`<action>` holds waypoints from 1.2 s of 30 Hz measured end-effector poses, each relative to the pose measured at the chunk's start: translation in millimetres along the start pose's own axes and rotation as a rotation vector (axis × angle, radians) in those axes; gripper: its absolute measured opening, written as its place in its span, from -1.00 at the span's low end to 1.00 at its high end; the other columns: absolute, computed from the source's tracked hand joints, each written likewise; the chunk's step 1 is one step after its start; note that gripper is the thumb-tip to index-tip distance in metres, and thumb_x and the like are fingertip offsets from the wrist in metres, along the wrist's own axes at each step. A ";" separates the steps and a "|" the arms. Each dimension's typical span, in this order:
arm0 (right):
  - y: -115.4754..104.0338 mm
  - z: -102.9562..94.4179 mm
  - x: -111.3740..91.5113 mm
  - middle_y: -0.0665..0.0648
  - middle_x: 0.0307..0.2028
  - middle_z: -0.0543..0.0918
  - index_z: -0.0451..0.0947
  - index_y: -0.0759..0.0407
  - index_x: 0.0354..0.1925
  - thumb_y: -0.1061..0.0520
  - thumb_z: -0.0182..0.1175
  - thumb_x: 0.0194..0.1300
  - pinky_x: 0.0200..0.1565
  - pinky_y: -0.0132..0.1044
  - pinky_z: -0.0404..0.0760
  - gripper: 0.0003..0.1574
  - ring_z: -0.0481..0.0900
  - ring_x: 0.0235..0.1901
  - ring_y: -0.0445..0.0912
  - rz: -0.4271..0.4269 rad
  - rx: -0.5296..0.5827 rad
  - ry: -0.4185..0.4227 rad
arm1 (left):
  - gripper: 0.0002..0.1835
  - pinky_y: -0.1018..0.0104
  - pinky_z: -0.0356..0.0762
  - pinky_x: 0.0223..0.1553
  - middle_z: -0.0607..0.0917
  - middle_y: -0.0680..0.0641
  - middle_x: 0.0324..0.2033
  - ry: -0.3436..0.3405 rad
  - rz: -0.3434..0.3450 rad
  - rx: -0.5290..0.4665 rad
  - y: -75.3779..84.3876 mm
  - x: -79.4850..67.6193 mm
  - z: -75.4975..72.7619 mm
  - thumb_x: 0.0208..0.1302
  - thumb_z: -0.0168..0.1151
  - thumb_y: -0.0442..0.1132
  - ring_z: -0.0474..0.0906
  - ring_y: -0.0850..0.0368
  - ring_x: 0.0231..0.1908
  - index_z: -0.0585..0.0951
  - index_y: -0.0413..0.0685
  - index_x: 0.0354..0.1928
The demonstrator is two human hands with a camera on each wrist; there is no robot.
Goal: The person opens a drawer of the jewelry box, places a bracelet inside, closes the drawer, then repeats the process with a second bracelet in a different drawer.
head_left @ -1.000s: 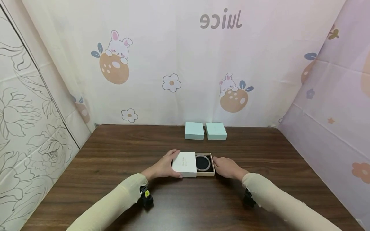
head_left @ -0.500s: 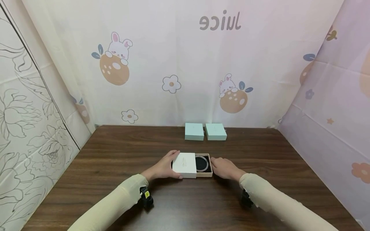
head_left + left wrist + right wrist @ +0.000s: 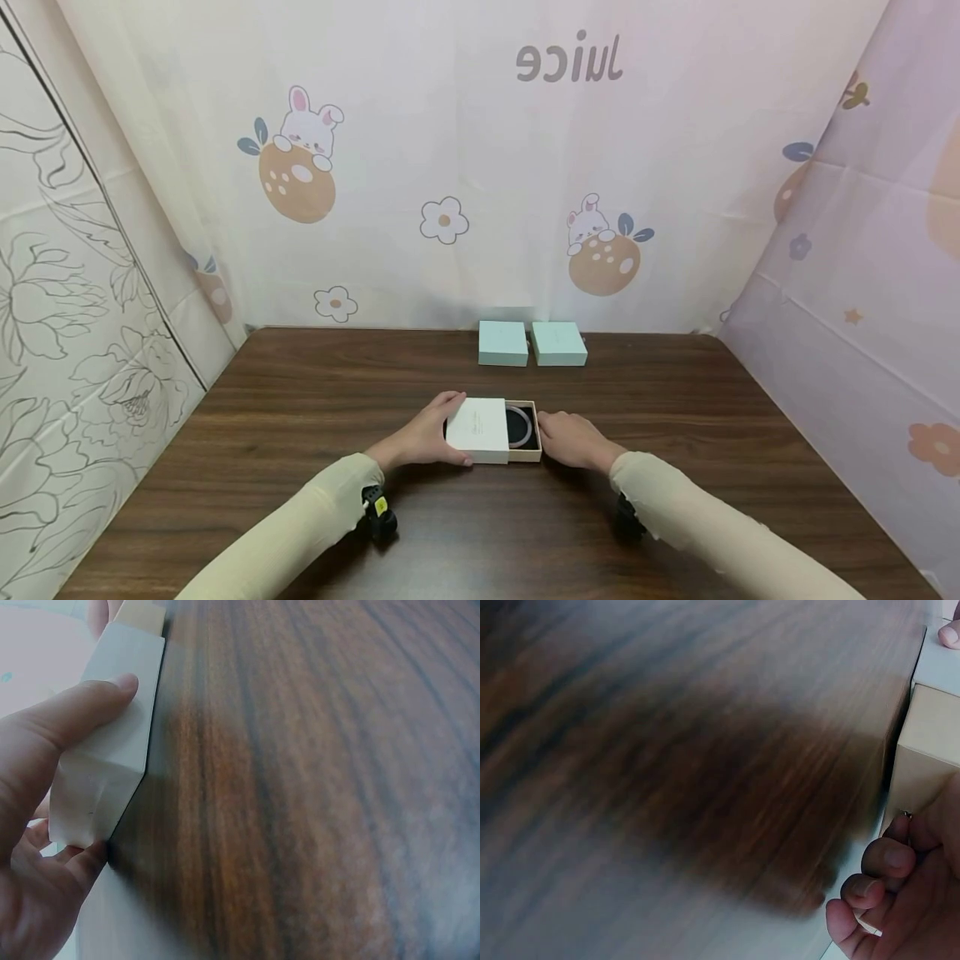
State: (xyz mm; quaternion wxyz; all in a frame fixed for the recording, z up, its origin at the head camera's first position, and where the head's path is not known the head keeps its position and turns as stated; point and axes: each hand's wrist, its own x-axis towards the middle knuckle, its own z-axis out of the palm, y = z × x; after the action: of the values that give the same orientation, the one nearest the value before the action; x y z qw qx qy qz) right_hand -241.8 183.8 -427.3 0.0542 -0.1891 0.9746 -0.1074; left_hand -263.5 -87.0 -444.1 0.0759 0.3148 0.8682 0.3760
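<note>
A white box sleeve (image 3: 477,429) lies flat on the table. My left hand (image 3: 427,433) grips it from the left, thumb along its near side and fingers over the far corner, as the left wrist view also shows. Out of its right end sticks a cream drawer (image 3: 931,724), lined in black. Inside lies a pale ring-shaped bangle (image 3: 527,427), its left part hidden under the sleeve. My right hand (image 3: 573,439) presses against the drawer's right end with fingers curled. A small metal fitting (image 3: 908,815) on that end shows beside those fingers.
Two mint-green boxes stand side by side near the table's back edge, a left one (image 3: 502,343) and a right one (image 3: 558,343). A printed curtain (image 3: 375,167) hangs right behind the brown wooden table (image 3: 315,375). More cloth borders both sides.
The right hand has moved left, and the drawer has slid further into the sleeve, so less of the bangle shows. The left hand and sleeve have stayed in place.
</note>
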 end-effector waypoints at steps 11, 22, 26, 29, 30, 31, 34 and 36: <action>-7.0 2.8 3.9 0.01 -0.57 0.50 0.52 0.16 -0.30 0.13 -0.08 0.45 -0.46 -0.18 0.46 -0.74 0.40 -0.61 -0.15 0.013 0.013 -0.006 | 0.20 0.05 0.27 0.16 0.21 -0.20 0.31 0.000 0.007 -0.010 -0.9 0.2 0.2 -0.18 0.58 0.01 0.27 -0.03 0.19 0.10 -0.34 0.43; -12.1 3.5 9.6 0.00 -0.59 0.46 0.49 0.15 -0.37 0.12 -0.08 0.46 -0.46 -0.19 0.43 -0.72 0.38 -0.60 -0.14 0.001 -0.015 -0.018 | 0.19 0.06 0.28 0.16 0.22 -0.20 0.31 0.001 0.004 0.001 -1.5 1.3 -0.2 -0.18 0.57 0.02 0.28 -0.02 0.17 0.11 -0.34 0.42; -13.8 4.1 11.4 0.01 -0.60 0.47 0.49 0.16 -0.38 0.13 -0.07 0.45 -0.46 -0.18 0.44 -0.72 0.38 -0.61 -0.13 -0.003 -0.014 -0.013 | 0.19 0.06 0.28 0.16 0.22 -0.21 0.31 -0.001 0.004 -0.002 0.0 1.0 -0.9 -0.18 0.58 0.01 0.29 -0.03 0.17 0.11 -0.34 0.42; -15.0 4.4 12.5 0.02 -0.59 0.48 0.50 0.16 -0.38 0.13 -0.08 0.45 -0.44 -0.17 0.46 -0.71 0.39 -0.60 -0.14 -0.006 -0.019 -0.013 | 0.19 0.05 0.27 0.16 0.22 -0.21 0.31 -0.002 0.006 -0.002 0.6 1.1 -1.2 -0.18 0.58 0.00 0.28 -0.03 0.17 0.11 -0.34 0.42; -15.3 4.7 13.1 0.02 -0.59 0.48 0.50 0.16 -0.38 0.12 -0.08 0.45 -0.44 -0.17 0.46 -0.70 0.39 -0.60 -0.14 -0.005 -0.020 -0.014 | 0.19 0.05 0.27 0.16 0.22 -0.21 0.31 -0.002 0.006 -0.002 0.7 1.2 -1.2 -0.18 0.58 0.00 0.28 -0.04 0.17 0.11 -0.34 0.42; -15.9 4.4 13.0 0.02 -0.59 0.49 0.51 0.16 -0.38 0.13 -0.08 0.45 -0.43 -0.16 0.47 -0.70 0.39 -0.60 -0.14 -0.008 -0.020 -0.013 | 0.19 0.05 0.27 0.16 0.22 -0.21 0.31 -0.002 0.005 -0.001 0.8 1.1 -1.2 -0.18 0.58 0.00 0.28 -0.04 0.17 0.11 -0.34 0.42; -17.3 4.4 13.2 0.03 -0.59 0.48 0.51 0.17 -0.38 0.13 -0.08 0.44 -0.43 -0.16 0.48 -0.70 0.39 -0.60 -0.14 -0.009 -0.017 -0.017 | 0.19 0.07 0.27 0.17 0.22 -0.20 0.31 -0.004 0.001 0.008 0.8 1.2 -1.0 -0.18 0.59 -0.01 0.28 -0.03 0.18 0.11 -0.33 0.43; -18.8 3.8 12.9 0.03 -0.61 0.47 0.50 0.17 -0.39 0.13 -0.09 0.45 -0.43 -0.16 0.48 -0.69 0.39 -0.61 -0.13 -0.008 -0.013 -0.021 | 0.19 0.07 0.27 0.17 0.22 -0.20 0.31 -0.003 -0.001 0.009 0.7 1.3 -0.7 -0.19 0.59 -0.01 0.28 -0.03 0.17 0.11 -0.32 0.43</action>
State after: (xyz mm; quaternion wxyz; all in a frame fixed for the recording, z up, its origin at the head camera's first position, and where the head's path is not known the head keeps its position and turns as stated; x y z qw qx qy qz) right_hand -246.4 161.2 -427.5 0.0629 -0.1945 0.9738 -0.0992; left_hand -264.5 -86.3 -443.0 0.0761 0.3153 0.8698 0.3718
